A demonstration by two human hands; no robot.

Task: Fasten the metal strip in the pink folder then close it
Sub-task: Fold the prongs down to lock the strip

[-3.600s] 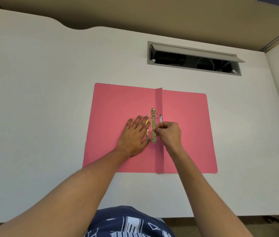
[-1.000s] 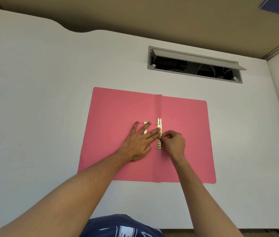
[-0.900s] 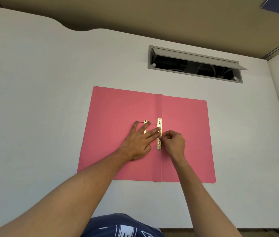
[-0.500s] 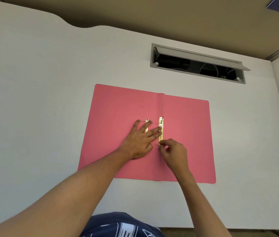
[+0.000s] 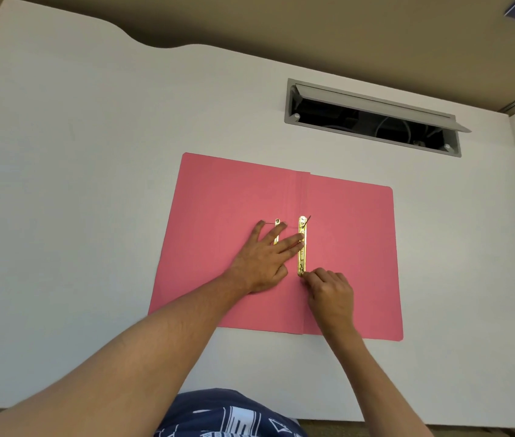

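Metal strip (image 5: pixel 302 246): gold-coloured, long and narrow, lying lengthwise along the centre fold of the pink folder (image 5: pixel 354 247), just right of the frame's middle. A second, shorter gold piece (image 5: pixel 277 231) sits to its left on the left leaf, mostly covered by fingers. Pink folder: open flat, both leaves spread on the white surface (image 5: pixel 76 184), centre and centre-right of the frame, spine running from top to bottom. Left hand (image 5: pixel 265 257): palm down on the left leaf, fingers spread and pointing toward the upper right, the fingertips reaching the strip near its upper half and pressing there. Right hand (image 5: pixel 328 291): curled, fingertips drawn together in a pinch at the lower end of the strip; what exactly sits between the fingertips is too small to tell. Both forearms bare, entering from the lower edge of the frame. White surface: wide, with a curved far edge at upper left. Cable hatch (image 5: pixel 373 118): grey, rectangular, lid tilted open, dark inside with cables visible, set in the surface at upper right, well apart from the folder. Dark blue patterned garment (image 5: pixel 228 414): bottom centre.
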